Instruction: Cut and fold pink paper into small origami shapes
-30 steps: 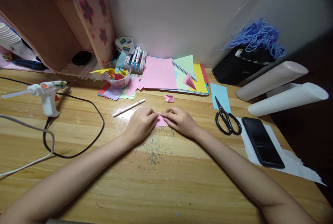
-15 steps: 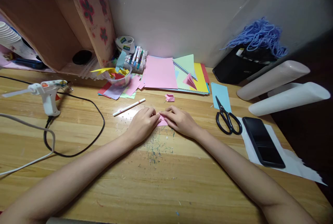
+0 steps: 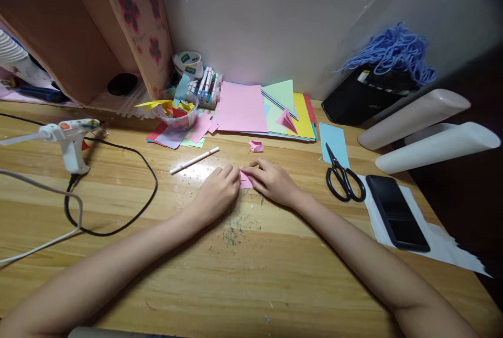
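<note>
Between my two hands a small piece of pink paper lies on the wooden table, showing crease lines. My left hand is closed, its fingertips at the paper's left edge. From the other side my right hand presses and pinches the paper's upper right part with bent fingers. The fingers hide much of the sheet. Just beyond them sits a small folded pink paper piece. A white marker lies to the left of my left hand.
Black-handled scissors overlap blue paper on the right, near a phone. A glue gun and its cord occupy the left. Behind are stacked coloured sheets and a plastic tub of paper scraps.
My left fingers have drawn in and curled closer at the paper's left edge. The right hand stays nearly in place. The view has shifted slightly.
</note>
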The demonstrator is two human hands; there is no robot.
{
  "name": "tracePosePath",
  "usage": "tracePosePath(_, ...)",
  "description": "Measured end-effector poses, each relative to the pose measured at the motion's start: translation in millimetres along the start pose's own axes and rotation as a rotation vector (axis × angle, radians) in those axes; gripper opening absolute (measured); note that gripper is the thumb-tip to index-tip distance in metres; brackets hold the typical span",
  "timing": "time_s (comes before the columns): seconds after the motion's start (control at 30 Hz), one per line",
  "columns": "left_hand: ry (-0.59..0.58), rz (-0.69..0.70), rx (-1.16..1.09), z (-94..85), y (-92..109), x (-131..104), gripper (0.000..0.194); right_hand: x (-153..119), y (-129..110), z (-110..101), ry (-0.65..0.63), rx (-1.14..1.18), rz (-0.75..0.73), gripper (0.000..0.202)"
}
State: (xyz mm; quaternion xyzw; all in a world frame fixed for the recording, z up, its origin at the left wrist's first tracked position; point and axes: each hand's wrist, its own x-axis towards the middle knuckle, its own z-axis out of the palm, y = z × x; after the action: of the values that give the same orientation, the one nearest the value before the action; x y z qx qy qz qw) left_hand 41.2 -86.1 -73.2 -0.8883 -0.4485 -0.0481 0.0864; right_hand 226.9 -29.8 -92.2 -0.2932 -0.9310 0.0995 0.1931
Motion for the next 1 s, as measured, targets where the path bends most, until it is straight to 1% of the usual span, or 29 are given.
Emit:
tracePosePath(0.07,-0.025,0.034,0.035,-2.4,4,0,0.020,0,1,0,-0.006,0.006,0.001,0.028)
tracePosePath(0.13,-0.026,0.042,0.051,-1.7,7,-1,0.020,0,1,1,-0.014,0.007,0.001,0.028)
tracePosePath(0.3,0.050,0.026,0.081,4.3,12,-3,0.023,0,-1,-2,-0.027,-0.016,0.003,0.027)
tracePosePath(0.43,0.070,0.065,0.082,1.1,12,-4,0.020,1,-5,-4,-0.047,-0.099,0.001,0.028)
tracePosePath(0.53,0.074,0.090,0.103,-2.5,15,-6,0.018,1,-8,-2,-0.021,-0.131,0.025,0.028)
tracePosePath(0.63,0.119,0.071,0.117,-2.7,19,-8,0.019,2,-10,2,0.028,-0.136,0.086,0.027)
tracePosePath(0.73,0.185,0.014,0.125,-1.1,21,-9,0.021,3,-9,4,0.041,-0.126,0.118,0.026)
tracePosePath(0.83,0.232,-0.059,0.068,0.0,19,-8,0.024,3,-8,2,0.018,-0.091,0.124,0.025)
tracePosePath(0.9,0.223,-0.149,-0.008,1.2,15,-7,0.025,3,-7,1,0.004,-0.066,0.121,0.029)
tracePosePath(1.0,0.174,-0.345,-0.184,5.0,7,-5,0.020,2,-6,0,0.008,-0.022,0.110,0.034)
